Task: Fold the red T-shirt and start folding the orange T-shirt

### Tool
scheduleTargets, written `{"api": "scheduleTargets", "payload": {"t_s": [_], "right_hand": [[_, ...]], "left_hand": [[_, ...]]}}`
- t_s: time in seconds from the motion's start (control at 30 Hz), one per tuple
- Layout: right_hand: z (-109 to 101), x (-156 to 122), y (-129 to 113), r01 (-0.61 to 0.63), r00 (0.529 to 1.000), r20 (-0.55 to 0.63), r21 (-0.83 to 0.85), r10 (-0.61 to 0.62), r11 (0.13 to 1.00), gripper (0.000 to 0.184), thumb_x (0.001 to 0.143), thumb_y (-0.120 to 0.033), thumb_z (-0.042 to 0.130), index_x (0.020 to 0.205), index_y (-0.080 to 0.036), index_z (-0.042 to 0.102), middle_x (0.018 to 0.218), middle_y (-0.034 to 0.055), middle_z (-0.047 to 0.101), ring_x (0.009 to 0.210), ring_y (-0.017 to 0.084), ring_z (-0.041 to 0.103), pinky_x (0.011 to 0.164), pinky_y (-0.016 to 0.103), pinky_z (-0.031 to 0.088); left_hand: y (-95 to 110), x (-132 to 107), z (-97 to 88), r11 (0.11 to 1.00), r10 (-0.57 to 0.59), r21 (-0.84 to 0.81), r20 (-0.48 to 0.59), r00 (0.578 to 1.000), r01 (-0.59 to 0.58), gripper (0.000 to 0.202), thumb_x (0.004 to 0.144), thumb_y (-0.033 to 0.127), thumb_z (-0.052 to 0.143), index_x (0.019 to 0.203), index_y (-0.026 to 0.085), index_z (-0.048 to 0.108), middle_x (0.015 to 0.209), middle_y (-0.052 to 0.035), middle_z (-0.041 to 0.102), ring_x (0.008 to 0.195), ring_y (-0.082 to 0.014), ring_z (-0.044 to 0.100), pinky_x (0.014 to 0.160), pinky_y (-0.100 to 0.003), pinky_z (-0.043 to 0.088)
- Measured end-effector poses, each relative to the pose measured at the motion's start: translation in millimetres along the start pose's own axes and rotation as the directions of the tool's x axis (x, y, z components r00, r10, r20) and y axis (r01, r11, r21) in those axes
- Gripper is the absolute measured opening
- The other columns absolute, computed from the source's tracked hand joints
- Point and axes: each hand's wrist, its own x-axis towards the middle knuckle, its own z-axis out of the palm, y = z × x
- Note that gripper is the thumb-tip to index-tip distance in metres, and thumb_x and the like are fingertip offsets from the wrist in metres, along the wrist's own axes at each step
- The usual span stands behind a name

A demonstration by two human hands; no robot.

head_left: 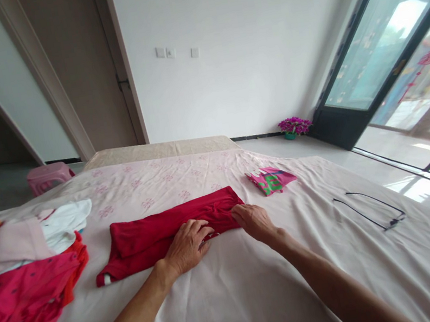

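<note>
A dark red garment (148, 232) lies folded lengthwise across the pale pink bedsheet (238, 300). My left hand (188, 245) rests on the garment's near edge, fingers curled and pinching the cloth. My right hand (253, 220) presses on the garment's right end, fingers bent over its corner. Both arms reach in from the bottom of the view.
A pile of clothes (19, 270) in pink, white, red and orange sits at the left. A small folded pink and green cloth (271, 180) lies beyond the red garment. A black wire hanger (371, 209) lies at the right. A pink stool (47, 177), a flower pot (294, 127) and a glass door (384, 39) stand past the bed.
</note>
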Motion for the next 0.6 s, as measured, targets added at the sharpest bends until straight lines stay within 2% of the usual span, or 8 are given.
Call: {"api": "scheduleTargets", "payload": {"t_s": [0.07,0.13,0.23,0.33,0.4,0.5,0.6], "right_hand": [[2.7,10.7,-6.6,-0.05,0.999,0.006,-0.02,0.05,0.999,0.023,0.101,-0.039,0.046,0.106,-0.025,0.063,0.101,0.0045,0.073,0.092,0.019,0.065,0.074,0.026,0.036],[7.1,21.3,-9.1,-0.082,0.996,0.037,-0.07,0.085,0.994,0.021,0.099,-0.038,0.047,0.102,-0.025,0.064,0.099,0.0049,0.074,0.089,0.02,0.066,0.072,0.027,0.036],[12.7,33.0,-4.9,-0.147,0.986,0.064,-0.137,0.157,0.98,0.025,0.101,-0.033,0.041,0.099,-0.023,0.064,0.094,0.007,0.074,0.083,0.02,0.067,0.071,0.029,0.035],[13.3,35.4,1.2,-0.224,0.973,0.021,-0.123,0.229,0.967,0.029,0.102,-0.033,0.037,0.103,-0.022,0.063,0.096,0.0076,0.073,0.084,0.02,0.067,0.071,0.028,0.035],[11.6,32.1,1.4,-0.193,0.981,-0.029,-0.064,0.191,0.979,0.029,0.103,-0.037,0.037,0.103,-0.024,0.063,0.098,0.0058,0.073,0.087,0.019,0.066,0.072,0.027,0.036],[10.4,25.7,-4.0,-0.048,0.997,-0.063,0.016,0.049,0.999,0.026,0.099,-0.044,0.047,0.103,-0.025,0.064,0.102,0.004,0.072,0.093,0.018,0.064,0.074,0.026,0.036],[13.8,23.9,-8.4,0.032,0.999,-0.028,0.045,-0.031,0.998,0.02,0.096,-0.037,0.052,0.095,-0.024,0.066,0.099,0.0029,0.071,0.091,0.017,0.063,0.074,0.025,0.037]], "left_hand": [[0.0,-0.6,0.5,1.0,0.006,-0.002,-0.001,1.0,-0.006,0.033,0.092,0.031,0.056,0.125,0.029,0.059,0.131,-0.0048,0.058,0.119,-0.0251,0.05,0.106,-0.046,0.037],[-0.2,-1.5,1.2,1.0,0.008,0.001,0.001,1.0,-0.008,0.034,0.092,0.03,0.056,0.125,0.029,0.059,0.131,-0.0046,0.058,0.12,-0.0251,0.049,0.107,-0.046,0.036],[-0.4,-2.4,1.8,1.0,0.008,0.009,0.004,1.0,-0.008,0.035,0.091,0.028,0.057,0.125,0.028,0.058,0.131,-0.0048,0.058,0.119,-0.0249,0.049,0.108,-0.046,0.036],[-0.2,-2.1,1.9,1.0,0.003,0.014,0.007,1.0,-0.003,0.036,0.09,0.026,0.057,0.126,0.029,0.057,0.132,-0.0043,0.058,0.12,-0.0248,0.049,0.109,-0.046,0.035],[0.1,-1.5,1.7,1.0,-0.004,0.017,0.007,1.0,0.004,0.036,0.089,0.026,0.058,0.125,0.029,0.058,0.132,-0.0039,0.058,0.12,-0.0249,0.049,0.109,-0.046,0.035],[0.7,-0.9,1.5,1.0,-0.011,0.022,0.011,1.0,0.011,0.035,0.089,0.027,0.058,0.124,0.029,0.058,0.131,-0.004,0.058,0.12,-0.0251,0.049,0.109,-0.047,0.035],[1.7,-1.2,1.0,1.0,-0.016,0.028,0.014,1.0,0.015,0.035,0.09,0.027,0.058,0.124,0.028,0.058,0.131,-0.0047,0.058,0.121,-0.0253,0.049,0.108,-0.047,0.035]]}}
